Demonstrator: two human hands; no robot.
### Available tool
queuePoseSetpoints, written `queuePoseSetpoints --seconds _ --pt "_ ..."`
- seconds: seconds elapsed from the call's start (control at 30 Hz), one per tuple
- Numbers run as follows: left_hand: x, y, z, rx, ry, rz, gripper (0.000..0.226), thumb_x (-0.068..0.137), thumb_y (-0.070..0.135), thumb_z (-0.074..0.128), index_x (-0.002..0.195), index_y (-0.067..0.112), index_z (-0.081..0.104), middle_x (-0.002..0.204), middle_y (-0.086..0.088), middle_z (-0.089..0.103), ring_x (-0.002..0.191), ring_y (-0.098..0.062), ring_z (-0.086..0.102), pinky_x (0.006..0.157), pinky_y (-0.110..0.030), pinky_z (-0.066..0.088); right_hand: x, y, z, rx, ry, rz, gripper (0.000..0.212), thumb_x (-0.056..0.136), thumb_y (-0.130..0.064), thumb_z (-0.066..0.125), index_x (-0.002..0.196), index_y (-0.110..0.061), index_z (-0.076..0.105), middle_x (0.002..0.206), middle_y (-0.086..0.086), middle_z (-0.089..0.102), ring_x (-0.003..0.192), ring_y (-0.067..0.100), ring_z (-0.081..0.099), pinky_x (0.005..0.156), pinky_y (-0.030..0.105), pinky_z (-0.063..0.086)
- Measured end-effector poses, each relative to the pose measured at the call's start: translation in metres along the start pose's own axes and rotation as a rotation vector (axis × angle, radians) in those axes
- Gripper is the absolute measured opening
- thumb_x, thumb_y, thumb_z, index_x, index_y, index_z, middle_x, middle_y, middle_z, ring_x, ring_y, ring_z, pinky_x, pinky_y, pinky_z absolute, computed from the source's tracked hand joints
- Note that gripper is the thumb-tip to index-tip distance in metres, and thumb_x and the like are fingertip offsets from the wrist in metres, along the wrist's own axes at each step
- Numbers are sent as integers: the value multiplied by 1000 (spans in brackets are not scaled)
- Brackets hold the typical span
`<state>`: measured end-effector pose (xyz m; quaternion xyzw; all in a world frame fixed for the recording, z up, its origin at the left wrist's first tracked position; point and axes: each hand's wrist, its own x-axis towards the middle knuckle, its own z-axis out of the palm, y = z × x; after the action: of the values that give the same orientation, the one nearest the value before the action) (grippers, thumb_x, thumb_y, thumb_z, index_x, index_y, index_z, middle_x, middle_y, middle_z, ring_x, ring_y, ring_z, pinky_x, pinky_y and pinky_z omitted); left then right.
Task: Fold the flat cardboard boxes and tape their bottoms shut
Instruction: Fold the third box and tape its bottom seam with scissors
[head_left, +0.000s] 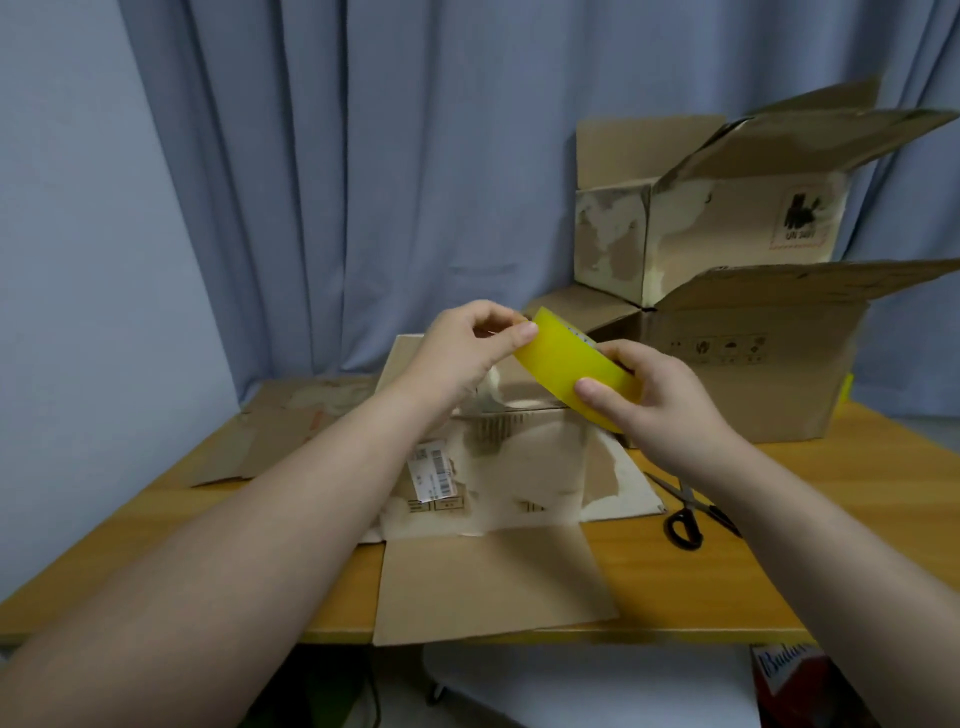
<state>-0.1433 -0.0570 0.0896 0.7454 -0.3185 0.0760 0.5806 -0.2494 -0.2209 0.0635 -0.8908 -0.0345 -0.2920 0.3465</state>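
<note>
A yellow tape roll (571, 358) is held in the air over a worn cardboard box (519, 467) that stands on the wooden table (727, 571). My right hand (654, 395) grips the roll from the right side. My left hand (467, 348) pinches the roll's upper left edge with thumb and forefinger. The box has a barcode label on its side, and one flap (488, 582) hangs out over the table's front edge. A flat cardboard sheet (275, 431) lies on the table at the left.
Black-handled scissors (685, 514) lie on the table right of the box. Two opened cardboard boxes (737, 364) are stacked at the back right. Blue curtains hang behind. A white chair seat (571, 686) and a red carton (789, 680) sit below the table edge.
</note>
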Motion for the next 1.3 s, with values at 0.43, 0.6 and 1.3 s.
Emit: queuePoseSetpoints --seconds 0.43,0.6,1.3 --pt "-1 17 -22 495 200 174 21 91 24 60 84 6 64 77 -1 61 77 -20 59 75 -37 49 1 -8 22 579 96 90 54 77 -58 59 124 -32 53 120 -3 59 110 18 59 93 46 52" --pt "-8 10 -33 345 267 53 21 93 24 57 85 5 62 78 -6 64 74 -23 64 75 -41 55 -7 -11 51 734 309 88 69 73 -49 68 133 -38 36 130 -6 47 114 5 50 82 19 46" --pt "-25 -56 -96 -97 330 -460 15 100 13 48 96 -1 52 68 -12 57 33 -1 52 36 -12 43 80 -43 56 -870 210 -642 37 77 -8 52 108 -20 69 112 15 64 109 41 57 89 54 44"
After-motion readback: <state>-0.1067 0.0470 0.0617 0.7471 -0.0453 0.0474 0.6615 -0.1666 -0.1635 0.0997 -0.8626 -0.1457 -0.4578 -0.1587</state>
